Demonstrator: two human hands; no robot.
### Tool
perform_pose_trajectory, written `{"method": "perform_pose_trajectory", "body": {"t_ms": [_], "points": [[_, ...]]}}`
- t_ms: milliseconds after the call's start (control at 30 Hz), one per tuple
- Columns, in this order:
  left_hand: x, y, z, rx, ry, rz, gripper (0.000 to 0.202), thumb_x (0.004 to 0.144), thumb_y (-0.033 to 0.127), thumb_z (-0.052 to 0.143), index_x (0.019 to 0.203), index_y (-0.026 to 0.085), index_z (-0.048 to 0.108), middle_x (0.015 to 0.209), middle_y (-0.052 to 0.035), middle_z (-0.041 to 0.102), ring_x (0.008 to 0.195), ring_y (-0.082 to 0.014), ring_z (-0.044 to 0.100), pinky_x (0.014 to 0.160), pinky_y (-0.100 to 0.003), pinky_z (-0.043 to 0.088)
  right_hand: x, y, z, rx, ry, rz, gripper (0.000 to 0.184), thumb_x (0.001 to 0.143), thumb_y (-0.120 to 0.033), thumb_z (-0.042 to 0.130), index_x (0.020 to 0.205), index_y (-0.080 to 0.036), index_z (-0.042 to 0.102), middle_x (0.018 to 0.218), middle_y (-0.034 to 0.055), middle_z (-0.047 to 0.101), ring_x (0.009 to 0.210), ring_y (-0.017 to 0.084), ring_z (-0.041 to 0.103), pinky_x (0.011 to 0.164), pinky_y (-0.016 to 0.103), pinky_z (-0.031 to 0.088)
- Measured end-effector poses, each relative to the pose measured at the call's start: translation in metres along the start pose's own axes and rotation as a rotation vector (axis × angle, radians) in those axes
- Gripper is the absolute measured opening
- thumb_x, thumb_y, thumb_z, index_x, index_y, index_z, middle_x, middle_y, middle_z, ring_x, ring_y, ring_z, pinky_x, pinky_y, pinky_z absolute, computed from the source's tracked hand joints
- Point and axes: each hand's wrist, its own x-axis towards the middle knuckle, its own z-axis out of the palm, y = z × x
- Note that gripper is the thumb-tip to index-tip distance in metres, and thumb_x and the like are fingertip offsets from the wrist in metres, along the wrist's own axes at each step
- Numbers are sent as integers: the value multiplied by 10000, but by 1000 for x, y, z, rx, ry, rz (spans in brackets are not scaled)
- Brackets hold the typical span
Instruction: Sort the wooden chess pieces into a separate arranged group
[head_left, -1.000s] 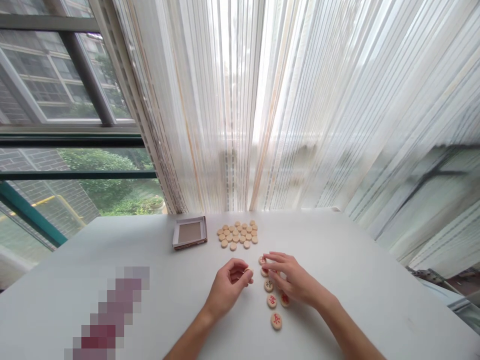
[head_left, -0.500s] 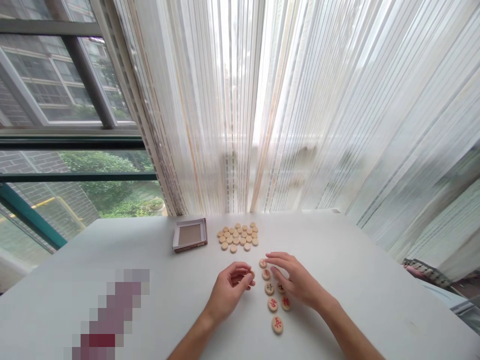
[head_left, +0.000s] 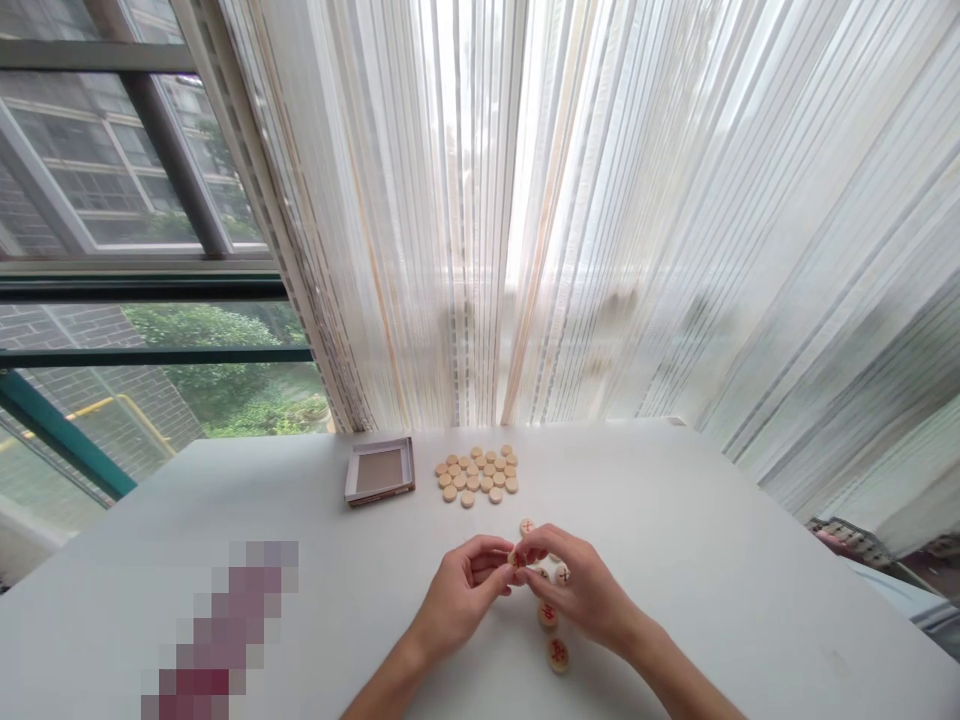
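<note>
My left hand (head_left: 461, 598) has its thumb and fingers closed on a round wooden Chinese chess piece (head_left: 515, 561) with a red mark. From the other side, my right hand (head_left: 581, 590) pinches at the same piece, so the fingertips of both hands meet there, above the table. Just beyond my right fingers lies a face-up piece (head_left: 527, 525) with a red character. Nearer to me are two more red-marked pieces, one (head_left: 548, 615) beside my right palm and one (head_left: 557, 655) closest to me. A black-marked piece (head_left: 562, 574) shows between my right thumb and fingers; other pieces are partly hidden by this hand.
Farther back on the white table (head_left: 675, 500) lies a cluster of blank-looking wooden pieces (head_left: 472, 482). A shallow open box (head_left: 379, 471) stands left of them. A striped sheer curtain (head_left: 480, 250) hangs behind the table's far edge, with a window at left.
My right hand has moved left from over the face-up pieces and closed in to meet my left fingertips at the held piece. My left hand has shifted slightly right and nearer.
</note>
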Motion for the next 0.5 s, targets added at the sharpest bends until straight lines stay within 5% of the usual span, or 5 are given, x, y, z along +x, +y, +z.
{"method": "perform_pose_trajectory", "body": {"t_ms": [500], "points": [[-9,16,10,509,75,270,198,905,301,657,1086,228,688,958,-49,763,802,-201,710,787,-318,579,1,-7,4,202,-18,192,200,958,-372,594,935,-205,701,868,40,749,826,202,718,765,303,575]]}}
